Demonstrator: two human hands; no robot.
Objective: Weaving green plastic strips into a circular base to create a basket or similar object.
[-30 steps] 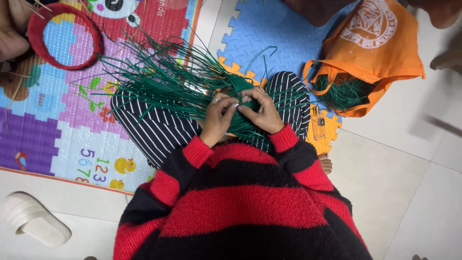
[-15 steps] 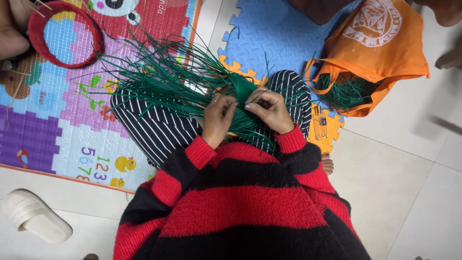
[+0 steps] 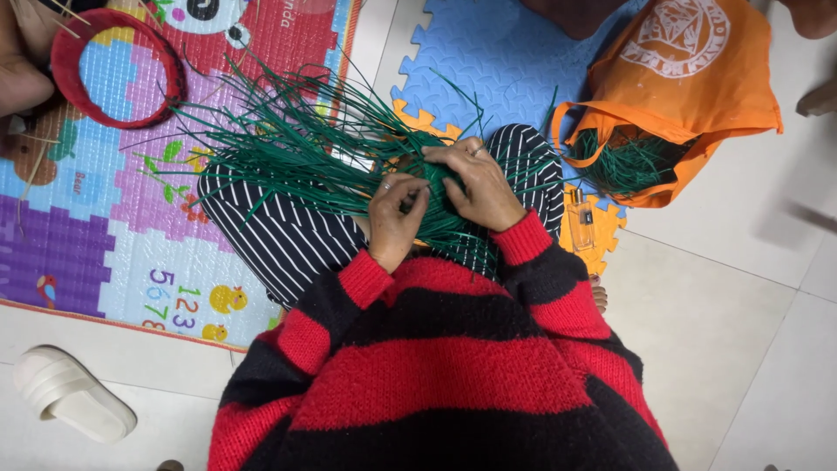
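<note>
A bundle of thin green strips fans out to the left across my lap, over black-and-white striped trousers. My left hand grips the gathered end of the strips, fingers curled around it. Just to the right of it, my right hand presses on the same gathered end, a ring on one finger. Both hands touch each other at the knot of strips. Red-and-black striped sleeves cover my arms.
An orange bag holding more green strips lies at the upper right. A small glass bottle stands on the foam tiles beside my knee. A red woven ring and another person's hand are at upper left. A white slipper lies lower left.
Both hands stay on the gathered end of the strips; my right hand has shifted slightly over it, and the view has edged a little.
</note>
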